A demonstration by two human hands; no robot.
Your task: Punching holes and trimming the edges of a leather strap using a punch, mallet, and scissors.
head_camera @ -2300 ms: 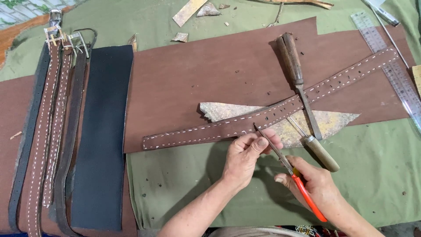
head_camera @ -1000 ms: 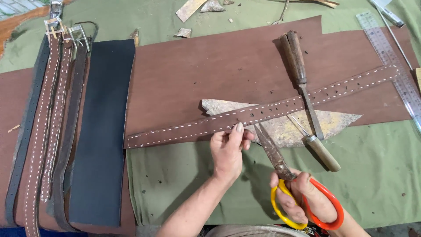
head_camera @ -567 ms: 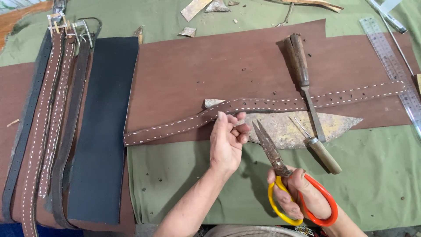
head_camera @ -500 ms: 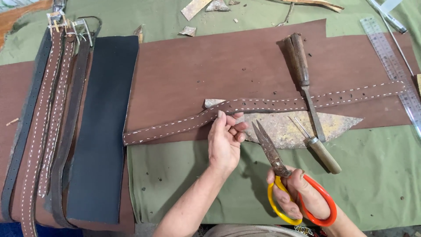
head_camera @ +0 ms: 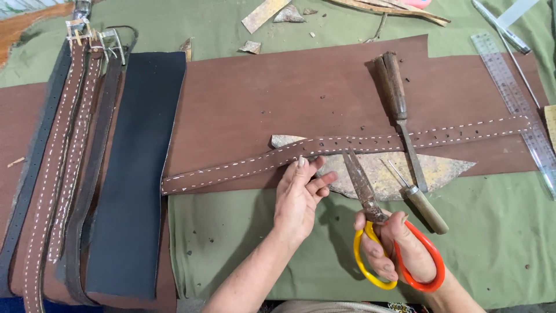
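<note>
A long brown leather strap (head_camera: 243, 168) with white stitching lies across a large brown leather sheet (head_camera: 272, 98). My left hand (head_camera: 298, 194) rests on the strap's lower edge, fingers pinching it near the middle. My right hand (head_camera: 399, 249) grips scissors (head_camera: 370, 206) with one yellow and one orange handle loop; the rusty blades are parted and point up toward the strap, just right of my left fingers. A flat pointed stone-like slab (head_camera: 405, 174) lies under the strap beside the blades.
A wooden-handled chisel (head_camera: 397, 101) and a small awl (head_camera: 420, 200) lie right of the scissors. A clear ruler (head_camera: 512, 98) sits at the far right. A black leather panel (head_camera: 139, 174) and several stitched belts with buckles (head_camera: 63, 145) lie at the left on green cloth (head_camera: 243, 249).
The strap has slid leftward across the sheet. My left hand shifted along it, and my right hand turned the scissors so the handles show and the blades opened toward the strap.
</note>
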